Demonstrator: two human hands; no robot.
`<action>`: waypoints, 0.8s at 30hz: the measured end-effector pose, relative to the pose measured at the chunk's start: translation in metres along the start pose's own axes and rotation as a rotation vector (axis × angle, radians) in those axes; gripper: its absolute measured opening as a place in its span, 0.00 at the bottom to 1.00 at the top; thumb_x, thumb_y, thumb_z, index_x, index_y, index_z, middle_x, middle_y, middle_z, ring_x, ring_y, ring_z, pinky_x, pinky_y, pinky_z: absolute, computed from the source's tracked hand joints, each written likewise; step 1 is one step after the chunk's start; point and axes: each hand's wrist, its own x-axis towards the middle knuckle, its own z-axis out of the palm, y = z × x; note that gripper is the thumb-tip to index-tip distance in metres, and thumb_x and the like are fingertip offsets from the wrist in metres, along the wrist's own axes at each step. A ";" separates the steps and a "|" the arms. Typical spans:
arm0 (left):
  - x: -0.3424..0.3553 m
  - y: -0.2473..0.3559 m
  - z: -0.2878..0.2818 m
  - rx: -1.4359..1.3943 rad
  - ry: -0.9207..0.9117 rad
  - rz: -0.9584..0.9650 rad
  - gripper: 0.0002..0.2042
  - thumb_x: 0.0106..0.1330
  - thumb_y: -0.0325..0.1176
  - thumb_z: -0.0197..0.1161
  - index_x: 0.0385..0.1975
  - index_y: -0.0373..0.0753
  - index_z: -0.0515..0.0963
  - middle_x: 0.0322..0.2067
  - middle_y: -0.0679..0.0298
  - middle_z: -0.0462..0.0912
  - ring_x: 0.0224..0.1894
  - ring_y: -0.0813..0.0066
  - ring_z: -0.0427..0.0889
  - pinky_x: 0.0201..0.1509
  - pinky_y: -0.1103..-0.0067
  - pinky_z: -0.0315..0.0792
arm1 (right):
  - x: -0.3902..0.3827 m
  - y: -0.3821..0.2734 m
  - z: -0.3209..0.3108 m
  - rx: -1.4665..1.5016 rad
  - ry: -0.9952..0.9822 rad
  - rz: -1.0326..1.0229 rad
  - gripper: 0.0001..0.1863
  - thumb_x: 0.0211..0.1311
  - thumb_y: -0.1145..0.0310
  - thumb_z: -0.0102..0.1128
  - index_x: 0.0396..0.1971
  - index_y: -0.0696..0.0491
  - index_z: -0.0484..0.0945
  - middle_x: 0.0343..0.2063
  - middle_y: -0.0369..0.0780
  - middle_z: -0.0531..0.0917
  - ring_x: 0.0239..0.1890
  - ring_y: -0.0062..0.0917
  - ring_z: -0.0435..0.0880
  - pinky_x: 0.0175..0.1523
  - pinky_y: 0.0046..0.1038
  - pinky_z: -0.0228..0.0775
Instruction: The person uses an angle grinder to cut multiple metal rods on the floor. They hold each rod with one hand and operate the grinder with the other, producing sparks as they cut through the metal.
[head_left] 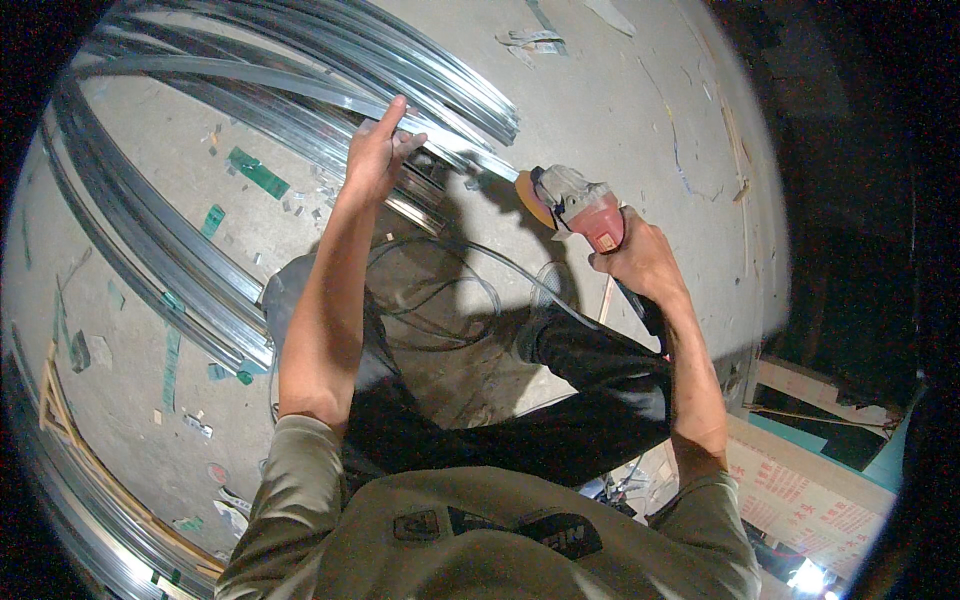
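My left hand (380, 155) is closed around a long galvanized metal channel (462, 147), its index finger stretched along it. The channel runs from the far left, over the other metal, to the right. In my right hand (640, 258) is a red and grey angle grinder (592, 212), gripped by its body. Its orange-yellow disc (534, 200) is close to the channel's right end; whether they touch I cannot tell. Below my left hand are the ends of shorter channels (420, 198), partly in shadow.
Bundles of metal channels (180, 250) lie at the left and far left. A dark cable (480, 285) loops over the floor between my legs. Green tape scraps (258, 172) litter the concrete floor (620, 110). Printed boards (790, 480) lie at the lower right.
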 end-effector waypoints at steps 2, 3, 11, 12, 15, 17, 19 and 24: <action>0.001 -0.001 0.000 0.016 0.022 -0.010 0.24 0.69 0.48 0.67 0.46 0.28 0.77 0.31 0.65 0.71 0.28 0.84 0.77 0.36 0.84 0.84 | 0.000 0.000 0.000 -0.001 -0.002 -0.007 0.31 0.41 0.61 0.73 0.46 0.61 0.76 0.36 0.56 0.86 0.42 0.51 0.87 0.49 0.45 0.78; 0.001 -0.001 0.000 -0.003 -0.020 0.021 0.25 0.69 0.48 0.67 0.47 0.28 0.76 0.31 0.65 0.71 0.28 0.84 0.77 0.36 0.84 0.83 | 0.000 -0.001 0.000 -0.001 -0.003 -0.010 0.31 0.41 0.61 0.73 0.46 0.61 0.76 0.36 0.56 0.86 0.42 0.51 0.86 0.49 0.45 0.78; -0.003 0.000 0.004 -0.025 -0.001 0.015 0.23 0.69 0.44 0.68 0.49 0.28 0.73 0.32 0.65 0.72 0.26 0.83 0.71 0.40 0.80 0.84 | 0.000 -0.003 -0.003 0.008 -0.027 0.019 0.31 0.40 0.61 0.75 0.46 0.60 0.76 0.37 0.55 0.86 0.43 0.50 0.87 0.50 0.44 0.78; -0.003 0.000 0.004 -0.031 -0.023 0.023 0.22 0.69 0.44 0.68 0.48 0.29 0.74 0.32 0.64 0.72 0.26 0.83 0.71 0.40 0.79 0.84 | 0.000 -0.003 -0.002 0.003 -0.038 0.035 0.31 0.40 0.61 0.75 0.46 0.60 0.76 0.37 0.55 0.86 0.43 0.50 0.87 0.50 0.44 0.78; -0.003 0.000 0.002 -0.052 -0.044 0.029 0.21 0.68 0.43 0.69 0.46 0.31 0.74 0.33 0.64 0.73 0.26 0.82 0.72 0.40 0.79 0.85 | -0.001 -0.003 -0.002 -0.010 -0.021 0.018 0.31 0.40 0.61 0.75 0.46 0.60 0.76 0.37 0.55 0.86 0.43 0.50 0.87 0.50 0.44 0.78; -0.002 -0.001 0.001 -0.072 -0.078 0.045 0.21 0.68 0.43 0.70 0.46 0.31 0.74 0.33 0.63 0.74 0.27 0.80 0.75 0.39 0.79 0.85 | -0.001 -0.003 -0.002 -0.008 -0.022 0.019 0.31 0.40 0.61 0.75 0.46 0.60 0.76 0.37 0.55 0.86 0.43 0.50 0.87 0.50 0.44 0.78; -0.001 -0.001 -0.001 -0.030 -0.050 0.012 0.20 0.68 0.43 0.70 0.46 0.31 0.74 0.35 0.63 0.75 0.29 0.78 0.78 0.38 0.79 0.85 | -0.002 -0.003 -0.002 -0.002 -0.024 0.020 0.32 0.40 0.60 0.75 0.46 0.60 0.75 0.37 0.55 0.86 0.43 0.50 0.87 0.51 0.45 0.78; 0.002 -0.004 -0.001 -0.035 -0.001 0.027 0.20 0.67 0.42 0.71 0.46 0.32 0.75 0.36 0.63 0.77 0.32 0.74 0.83 0.35 0.79 0.85 | -0.005 -0.005 -0.003 0.022 -0.027 0.013 0.32 0.40 0.60 0.75 0.46 0.60 0.75 0.37 0.55 0.86 0.44 0.51 0.86 0.51 0.45 0.78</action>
